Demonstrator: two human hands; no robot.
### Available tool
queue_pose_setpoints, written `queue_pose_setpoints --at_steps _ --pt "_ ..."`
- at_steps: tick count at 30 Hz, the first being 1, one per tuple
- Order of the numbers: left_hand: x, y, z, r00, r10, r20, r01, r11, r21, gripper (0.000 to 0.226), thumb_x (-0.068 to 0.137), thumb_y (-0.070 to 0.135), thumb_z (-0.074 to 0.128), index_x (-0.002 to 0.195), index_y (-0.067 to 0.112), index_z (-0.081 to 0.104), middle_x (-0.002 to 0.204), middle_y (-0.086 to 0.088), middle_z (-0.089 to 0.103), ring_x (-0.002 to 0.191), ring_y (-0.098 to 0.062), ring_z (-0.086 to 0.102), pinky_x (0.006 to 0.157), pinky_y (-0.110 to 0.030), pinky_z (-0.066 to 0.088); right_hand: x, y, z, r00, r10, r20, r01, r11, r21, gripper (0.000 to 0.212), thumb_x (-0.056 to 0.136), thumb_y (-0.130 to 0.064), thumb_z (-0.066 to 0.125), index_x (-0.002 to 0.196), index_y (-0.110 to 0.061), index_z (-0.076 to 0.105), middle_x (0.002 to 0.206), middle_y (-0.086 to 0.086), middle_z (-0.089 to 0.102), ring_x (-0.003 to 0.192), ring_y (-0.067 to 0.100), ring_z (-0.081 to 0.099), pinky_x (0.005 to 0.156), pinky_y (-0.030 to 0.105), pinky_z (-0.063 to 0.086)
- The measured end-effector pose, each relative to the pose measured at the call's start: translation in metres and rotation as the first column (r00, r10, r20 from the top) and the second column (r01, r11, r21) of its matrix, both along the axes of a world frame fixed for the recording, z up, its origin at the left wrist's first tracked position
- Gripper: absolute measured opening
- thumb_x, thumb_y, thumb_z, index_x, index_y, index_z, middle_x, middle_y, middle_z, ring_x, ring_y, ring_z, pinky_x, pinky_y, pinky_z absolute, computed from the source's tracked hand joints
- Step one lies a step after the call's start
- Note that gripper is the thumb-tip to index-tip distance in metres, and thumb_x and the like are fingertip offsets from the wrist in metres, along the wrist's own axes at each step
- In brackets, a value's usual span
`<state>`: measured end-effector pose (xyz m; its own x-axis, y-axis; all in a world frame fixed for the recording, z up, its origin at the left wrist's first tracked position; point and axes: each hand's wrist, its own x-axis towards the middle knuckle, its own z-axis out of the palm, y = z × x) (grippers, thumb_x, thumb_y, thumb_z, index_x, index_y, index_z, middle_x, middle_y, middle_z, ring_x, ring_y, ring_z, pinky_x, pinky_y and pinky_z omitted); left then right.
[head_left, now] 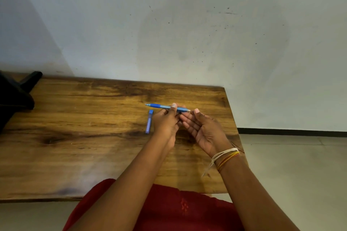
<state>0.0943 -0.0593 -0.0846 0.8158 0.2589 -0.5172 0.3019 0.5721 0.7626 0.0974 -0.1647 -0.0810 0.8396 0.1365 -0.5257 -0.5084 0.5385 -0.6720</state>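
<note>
Blue pencil (159, 106) pinched in left hand (166, 124) near right edge of table (84, 122).

A wooden table (75, 118) stands against a scuffed pale wall (187, 24).

**A plain room with a writing table**

A wooden table (84, 118) stands pushed against a bare, pale wall (187, 24) flecked with dark marks. On the right, a light floor (291, 165) meets the wall at a dark skirting strip (291, 130). A blue pencil (161, 106) and a slim lead case (149, 122) suggest a desk in a home or a simple office; which of the two cannot be told.
</note>
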Motion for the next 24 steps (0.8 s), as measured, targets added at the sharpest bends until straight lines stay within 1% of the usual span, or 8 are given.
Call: queue_pose_setpoints --at_steps 3,5,6,8,10,17,20,24 --pt "0.001 -0.002 -0.001 1.0 -0.002 -0.014 0.002 1.0 0.011 0.026 0.095 0.018 0.053 0.111 -0.001 0.062 0.106 -0.016 0.071 0.096 -0.024 0.07 0.082 -0.033 0.057 0.002 -0.009 0.0 0.999 0.037 0.009 -0.036 0.996 -0.078 0.019 0.095 -0.015 0.057 0.104 0.001 0.064 0.09 0.018 0.075 0.078 0.022 0.075 0.07 0.03 0.062" --pt "0.002 -0.004 -0.001 1.0 -0.001 -0.023 0.0 1.0 -0.02 0.023 0.096 0.017 0.053 0.11 0.0 0.061 0.106 -0.016 0.071 0.095 -0.024 0.07 0.08 -0.031 0.057 0.004 -0.014 -0.002 0.999 0.048 0.025 -0.038 0.955 -0.295 0.016 0.092 -0.009 0.061 0.105 0.0 0.067 0.091 0.015 0.072 0.078 0.019 0.071 0.07 0.028 0.061" --pt "0.002 -0.004 -0.001 1.0 -0.005 -0.029 0.005 1.0 -0.027 0.022 0.095 0.016 0.053 0.109 0.0 0.06 0.106 -0.016 0.071 0.095 -0.025 0.07 0.081 -0.032 0.057 0.006 -0.017 -0.003 0.998 0.049 0.038 -0.026 0.884 -0.466 0.015 0.091 -0.007 0.063 0.104 -0.003 0.069 0.091 0.012 0.071 0.078 0.018 0.069 0.07 0.027 0.06" --pt "0.003 -0.004 -0.003 0.999 -0.026 -0.042 0.025 1.0 -0.016 0.022 0.095 0.016 0.053 0.109 0.0 0.06 0.105 -0.016 0.071 0.093 -0.025 0.07 0.081 -0.033 0.057 0.009 -0.027 -0.005 0.993 0.088 0.085 0.011 0.631 -0.776 0.014 0.09 -0.01 0.064 0.102 -0.009 0.071 0.094 0.008 0.072 0.081 0.016 0.068 0.074 0.028 0.059" --pt "0.004 -0.004 -0.004 0.997 -0.048 -0.062 0.048 0.999 -0.004 0.021 0.095 0.016 0.054 0.108 0.001 0.06 0.102 -0.016 0.071 0.09 -0.025 0.071 0.079 -0.033 0.057 0.009 -0.037 -0.007 0.978 0.167 0.123 0.04 0.427 -0.903 0.014 0.087 -0.014 0.068 0.1 -0.012 0.073 0.095 0.007 0.073 0.087 0.018 0.069 0.083 0.033 0.058" --pt "0.004 -0.009 -0.009 0.987 -0.117 -0.111 0.122 0.992 0.037 0.018 0.094 0.012 0.056 0.106 -0.001 0.059 0.093 -0.018 0.069 0.078 -0.023 0.069 0.072 -0.031 0.057 0.005 -0.046 -0.01 0.951 0.279 0.131 0.077 0.199 -0.977 0.015 0.086 -0.02 0.07 0.1 -0.014 0.076 0.098 0.002 0.073 0.088 0.012 0.063 0.08 0.021 0.047" --pt "0.004 -0.009 -0.01 0.984 -0.137 -0.11 0.145 0.987 0.065 0.018 0.093 0.011 0.056 0.105 -0.001 0.059 0.088 -0.016 0.069 0.075 -0.022 0.069 0.071 -0.03 0.057 0.004 -0.047 -0.012 0.953 0.287 0.101 0.049 0.185 -0.982 0.015 0.085 -0.021 0.072 0.097 -0.014 0.076 0.095 0.003 0.073 0.085 0.012 0.062 0.078 0.022 0.046" --pt "0.004 -0.008 -0.013 0.984 -0.141 -0.105 0.151 0.984 0.095 0.017 0.093 0.011 0.057 0.105 -0.001 0.06 0.088 -0.016 0.069 0.076 -0.023 0.069 0.074 -0.031 0.058 0.008 -0.049 -0.014 0.961 0.266 0.072 0.009 0.232 -0.973 0.015 0.084 -0.022 0.072 0.097 -0.014 0.075 0.094 0.002 0.072 0.086 0.013 0.062 0.078 0.024 0.048"
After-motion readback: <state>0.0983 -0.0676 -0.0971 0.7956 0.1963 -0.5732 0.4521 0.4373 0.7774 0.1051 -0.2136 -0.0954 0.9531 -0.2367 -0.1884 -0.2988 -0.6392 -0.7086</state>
